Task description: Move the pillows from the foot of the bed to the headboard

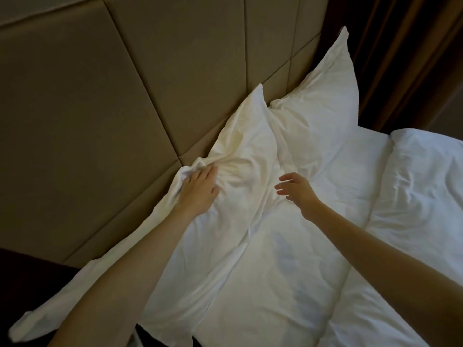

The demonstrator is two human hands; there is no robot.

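Note:
Two white pillows lean against the padded beige headboard (pixel 82 101). The nearer pillow (pixel 240 146) stands at the left and the farther pillow (pixel 323 96) at the right, overlapping it a little. My left hand (pixel 200 189) presses flat on the nearer pillow's crumpled top edge, fingers spread into the fabric. Just above the pillow's lower right part hovers my right hand (pixel 298 189), fingers apart and holding nothing. A further white pillow or folded sheet (pixel 263 271) lies flat in front of them.
A white duvet (pixel 421 196) covers the bed at the right. Dark brown curtains (pixel 406 53) hang beyond the headboard's right end. Dark floor or furniture (pixel 30 279) shows at the lower left beside the bed.

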